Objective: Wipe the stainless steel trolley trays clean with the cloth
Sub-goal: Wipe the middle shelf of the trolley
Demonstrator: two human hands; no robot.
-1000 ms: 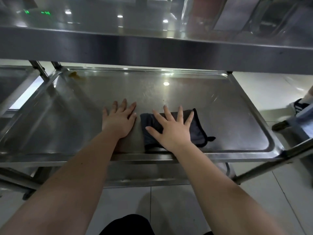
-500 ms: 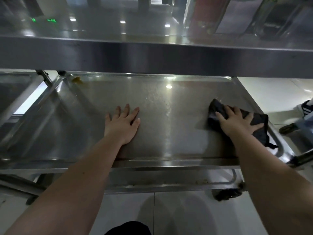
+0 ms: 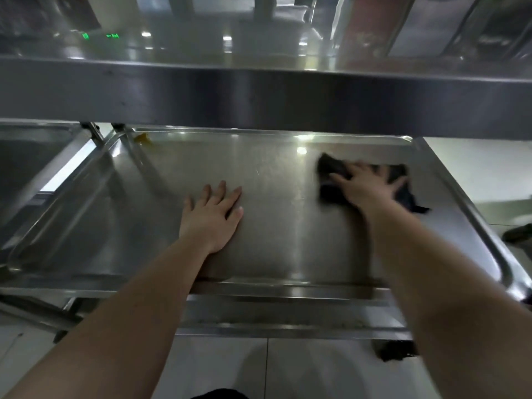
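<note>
Cloth (image 3: 331,171), one dark piece, is pressed flat under the right hand (image 3: 367,190) at about two o'clock on the middle tray (image 3: 288,249); half a second ago it lay nearer the right rim. The left hand (image 3: 211,216) has stayed flat, fingers (image 3: 221,190) spread, gripping nothing. One yellow scrap (image 3: 143,138) is seen at eleven o'clock.
</note>
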